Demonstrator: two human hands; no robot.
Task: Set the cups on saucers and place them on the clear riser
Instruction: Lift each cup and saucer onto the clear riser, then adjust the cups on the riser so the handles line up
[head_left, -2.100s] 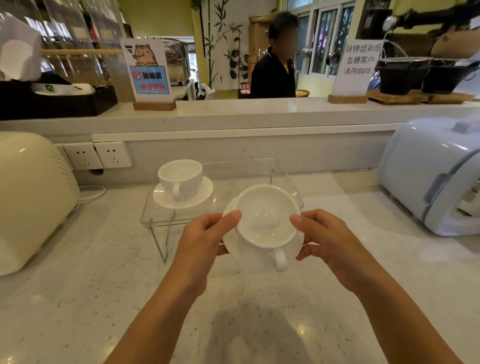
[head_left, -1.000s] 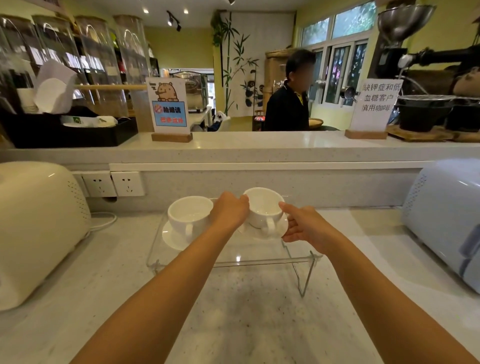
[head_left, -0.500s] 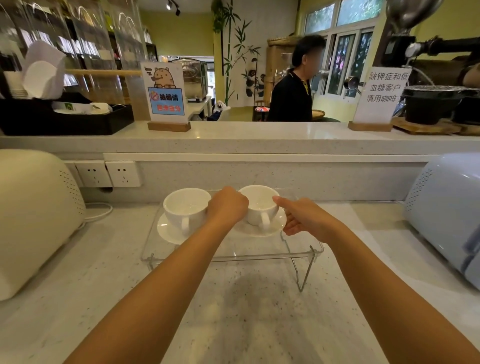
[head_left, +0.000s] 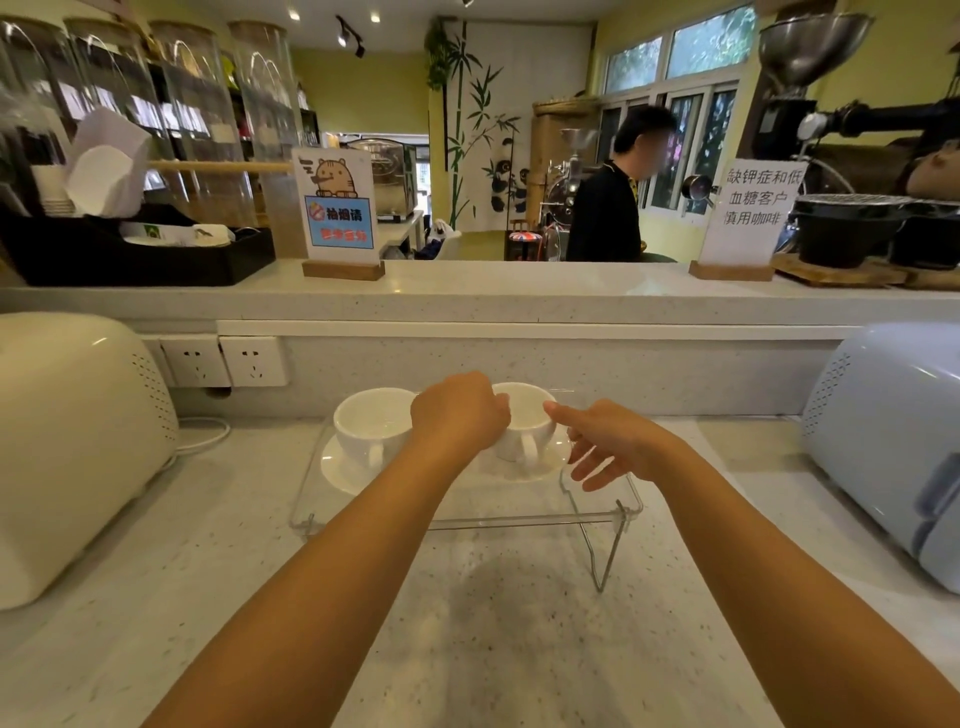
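Left hand (head_left: 460, 413) sits curled, knuckles up, against the left side of the right cup (head_left: 524, 421); its fingertips are hidden behind the hand, so grip on the cup can't be confirmed. Right hand (head_left: 613, 447) is open, fingers spread and loosely extended, palm facing left toward the cup; thumb tip is at the cup's right rim, touching or just off it, can't tell. Nothing held in the right hand.

Right cup is white, upright, handle facing the camera, seated on a white saucer (head_left: 550, 462). Saucer rests on the clear riser (head_left: 597, 499), right half, toward the back. Left cup (head_left: 371, 423) is also white, upright, handle toward the camera, on its own saucer (head_left: 340, 467) on the left half of the riser. Both cups look empty. The two cups are near each other, with the left hand covering the gap between them.

Riser is a transparent shelf on thin wire legs (head_left: 602, 551), standing on a pale speckled counter (head_left: 493, 649). Cream appliance (head_left: 72, 441) at far left of the counter, pale blue appliance (head_left: 893, 441) at far right, both well apart from the riser. Two wall sockets (head_left: 226, 361) on the back panel to the left. Raised ledge behind holds a cartoon sign (head_left: 337, 208) and a white text sign (head_left: 750, 208). A person in a dark top (head_left: 605, 208) stands beyond the ledge.
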